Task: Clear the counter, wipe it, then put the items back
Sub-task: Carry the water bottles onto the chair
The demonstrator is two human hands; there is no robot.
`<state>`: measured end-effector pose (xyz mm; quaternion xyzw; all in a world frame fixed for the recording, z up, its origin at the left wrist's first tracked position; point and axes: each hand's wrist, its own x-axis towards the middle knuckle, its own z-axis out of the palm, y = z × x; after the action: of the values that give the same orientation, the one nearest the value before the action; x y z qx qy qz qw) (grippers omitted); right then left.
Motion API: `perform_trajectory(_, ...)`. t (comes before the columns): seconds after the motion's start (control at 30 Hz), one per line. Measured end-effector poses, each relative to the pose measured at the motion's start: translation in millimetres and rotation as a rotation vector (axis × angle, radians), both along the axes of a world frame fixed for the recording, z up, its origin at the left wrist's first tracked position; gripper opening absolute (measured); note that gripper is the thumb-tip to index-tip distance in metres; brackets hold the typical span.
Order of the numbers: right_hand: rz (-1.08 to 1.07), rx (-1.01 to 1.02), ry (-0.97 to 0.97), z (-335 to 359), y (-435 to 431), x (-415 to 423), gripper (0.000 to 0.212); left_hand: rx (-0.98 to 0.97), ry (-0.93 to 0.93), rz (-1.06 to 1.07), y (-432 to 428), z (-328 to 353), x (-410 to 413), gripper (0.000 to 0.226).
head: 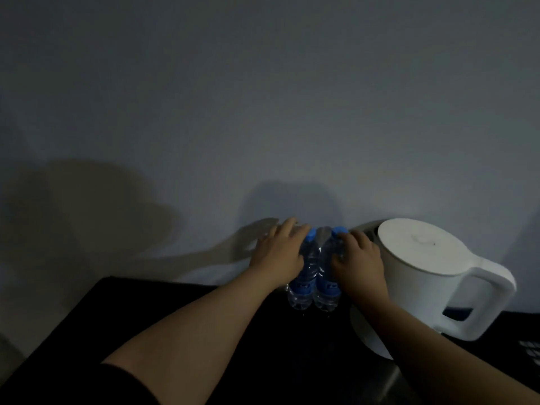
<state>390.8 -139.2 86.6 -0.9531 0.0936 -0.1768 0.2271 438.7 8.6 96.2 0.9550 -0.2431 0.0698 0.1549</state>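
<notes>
Starting closest: both bare forearms reach in from the near edge across the dark counter, and it's pretty dim, so take the details with some salt. Past them, two clear water bottles stand upright side by side and touching, toward the far edge of the counter. The long axis of each runs straight up, blue labels low, blue caps on top. The left hand lies against the left side of the left bottle with the fingers reaching fairly straight past its cap. The thumb is hidden, so I honestly can't tell if it's really got hold of the bottle. The right hand is on the right bottle, fingers curled around the neck just under the cap, gripping it. Each hand sits on the outer side of its own bottle, so I'd guess a straight lift up and back toward the body works. The white kettle is just beside the right hand, so watch that side. The plain wall is right behind it all.
</notes>
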Motion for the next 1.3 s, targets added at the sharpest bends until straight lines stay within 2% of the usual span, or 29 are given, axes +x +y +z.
perform_trajectory(0.13,0.037,0.037,0.1,2,-1,26,0.048,0.094,0.005,-0.056,-7,6,33,0.049)
perform_trajectory(0.33,-0.039,-0.003,0.138,5,-6,47,0.044,-0.023,0.121,-0.085,-11,-5,49,0.046)
perform_trajectory(0.5,-0.016,0.233,0.09,-7,-2,51,0.039,-0.083,-0.052,-0.035,-22,-11,38,0.033)
perform_trajectory(0.57,-0.038,0.395,0.048,-15,-1,49,0.027,-0.197,0.018,0.007,-26,-18,33,0.031)
perform_trajectory(0.63,-0.087,0.617,0.008,-19,-2,46,0.013,-0.378,0.186,0.103,-28,-24,33,0.033)
perform_trajectory(0.7,-0.087,0.807,-0.016,-27,-4,43,0.015,-0.572,0.358,0.175,-29,-29,37,0.031)
perform_trajectory(0.8,-0.031,0.842,0.003,-34,-3,38,0.014,-0.826,0.66,0.189,-24,-33,44,0.025)
perform_trajectory(0.9,0.009,0.842,0.027,-39,-4,35,0.006,-0.937,0.858,0.252,-16,-40,40,0.019)
perform_trajectory(0.93,0.019,0.846,0.032,-40,-5,34,0.013,-0.964,0.898,0.269,-12,-43,37,0.02)
perform_trajectory(1.03,0.043,0.878,0.036,-40,-8,24,0.014,-1.033,0.957,0.26,-1,-47,28,0.022)
perform_trajectory(1.17,0.008,0.935,0.077,-41,0,-4,0.018,-1.159,0.929,0.248,13,-52,7,0.024)
perform_trajectory(1.3,-0.01,1.008,-0.031,-48,15,-38,0.023,-1.335,0.859,0.311,22,-61,-20,0.024)
